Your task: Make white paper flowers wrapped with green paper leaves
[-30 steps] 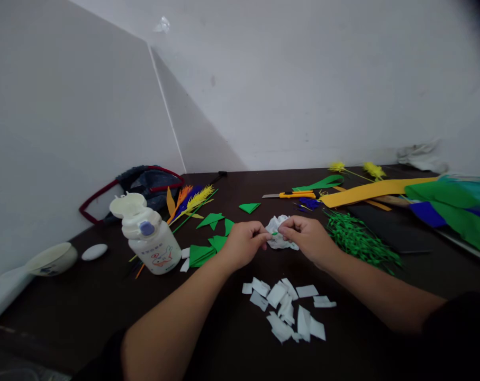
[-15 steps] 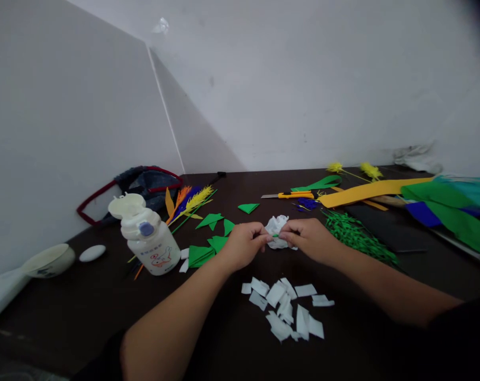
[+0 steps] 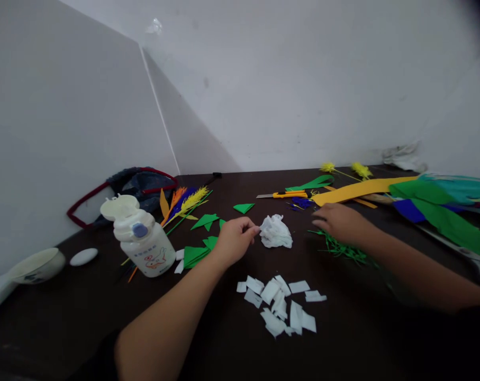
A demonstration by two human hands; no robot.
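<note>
My left grip (image 3: 235, 241) is over the middle of the counter (image 3: 208, 338), thumb and forefinger drawn close at the left side of the crumpled white tissue (image 3: 276, 233). I cannot tell whether the fingertips meet, touch the tissue or pinch anything small. My right grip (image 3: 338, 223) is low over the heap of thin green strands (image 3: 346, 253), right of the tissue and toward the counter's right edge. It is blurred, so I cannot tell if it is closed on a strand or loose above them — one strand juts out just below the fingers.

As far as I can judge, I am partway through: the heap looks like the worked portion, a fair batch of slim pieces lying together. What seems left is the flat stock. Folded green pieces (image 3: 195, 256) lie left of the tissue, some partly hidden by my left grip, and one sits apart, closer to the far edge. Small white pieces (image 3: 270, 291) are scattered between the tissue and the near edge — flat and, by their look, unused. Toward the far edge lies the yellow cutter (image 3: 289, 194), its blade out, with a long yellow strip (image 3: 351, 190) on its right.
</note>
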